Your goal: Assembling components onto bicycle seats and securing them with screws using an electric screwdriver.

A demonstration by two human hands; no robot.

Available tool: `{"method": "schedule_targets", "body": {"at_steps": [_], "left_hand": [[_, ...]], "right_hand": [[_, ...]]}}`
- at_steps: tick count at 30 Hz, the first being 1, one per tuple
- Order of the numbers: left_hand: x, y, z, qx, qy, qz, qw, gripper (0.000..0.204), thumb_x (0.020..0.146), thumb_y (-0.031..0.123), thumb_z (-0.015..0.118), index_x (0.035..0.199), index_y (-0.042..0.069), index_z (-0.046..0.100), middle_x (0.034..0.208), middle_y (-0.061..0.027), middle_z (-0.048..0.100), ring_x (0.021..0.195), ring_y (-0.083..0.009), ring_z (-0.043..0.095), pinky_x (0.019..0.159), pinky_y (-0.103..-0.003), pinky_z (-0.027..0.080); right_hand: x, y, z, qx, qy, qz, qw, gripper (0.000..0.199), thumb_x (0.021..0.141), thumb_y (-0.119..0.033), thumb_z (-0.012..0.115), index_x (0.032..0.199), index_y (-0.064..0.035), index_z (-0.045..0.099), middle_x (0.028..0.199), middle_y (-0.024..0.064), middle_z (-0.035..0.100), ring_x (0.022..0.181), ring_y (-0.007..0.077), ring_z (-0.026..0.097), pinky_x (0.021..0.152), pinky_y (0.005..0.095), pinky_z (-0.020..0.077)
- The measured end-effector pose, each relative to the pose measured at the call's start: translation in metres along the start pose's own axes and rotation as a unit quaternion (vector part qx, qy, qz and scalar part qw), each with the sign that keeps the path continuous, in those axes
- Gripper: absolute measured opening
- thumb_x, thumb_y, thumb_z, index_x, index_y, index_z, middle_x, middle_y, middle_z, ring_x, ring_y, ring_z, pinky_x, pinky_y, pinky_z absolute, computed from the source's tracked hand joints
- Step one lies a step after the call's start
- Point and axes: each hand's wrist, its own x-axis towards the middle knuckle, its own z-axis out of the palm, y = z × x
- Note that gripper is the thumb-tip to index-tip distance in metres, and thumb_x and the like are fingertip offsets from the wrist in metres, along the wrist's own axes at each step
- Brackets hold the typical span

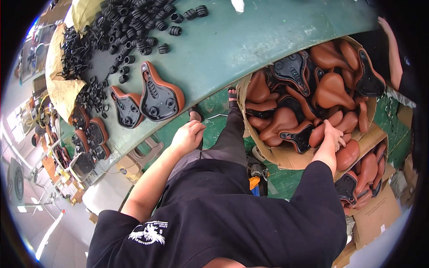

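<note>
Right hand [331,135] touches saddles [317,135] by the carton's [286,161] near edge; left hand [188,136] off the surface [232,49], roomy mid-span; can't tell either grip.

Wide head-worn fisheye view, steeply downward over workbench [237,49]

1. Brown saddle [317,135] in the cardboard box [286,161], right up against the person's right hand [331,135]; can't tell if it's gripped.
2. The other saddles [330,91] are heaped around it every which way, smooth brown tops or black undersides showing.
3. Two loose saddles [161,96] lie side by side on the green table [223,53], black bases up, noses pointing away.
</note>
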Motion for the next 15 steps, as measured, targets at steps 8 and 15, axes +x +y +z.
{"method": "schedule_targets", "body": {"at_steps": [8, 15], "left_hand": [[0.031, 0.013, 0.01, -0.012, -0.077, 0.065, 0.995, 0.017, 0.094, 0.013, 0.069, 0.107, 0.003, 0.072, 0.106, -0.0161, 0.072, 0.099, -0.0394, 0.071, 0.086, -0.047, 0.058], [0.06, 0.031, 0.021, 0.005, -0.092, 0.065, 0.994, 0.019, 0.094, 0.015, 0.069, 0.11, 0.003, 0.073, 0.108, -0.0158, 0.071, 0.105, -0.0384, 0.069, 0.089, -0.048, 0.057]], "right_hand": [[-0.011, 0.042, -0.01, -0.021, 0.032, -0.057, 0.998, 0.124, 0.07, -0.076, 0.082, 0.161, -0.0056, 0.035, 0.172, 0.0389, 0.011, 0.145, 0.0617, 0.039, 0.117, 0.0645, 0.036], [0.012, 0.007, -0.003, -0.078, -0.003, -0.003, 0.997, 0.13, 0.067, -0.07, 0.085, 0.163, -0.0001, 0.031, 0.171, 0.0402, 0.01, 0.15, 0.0612, 0.032, 0.12, 0.0698, 0.027]]}}
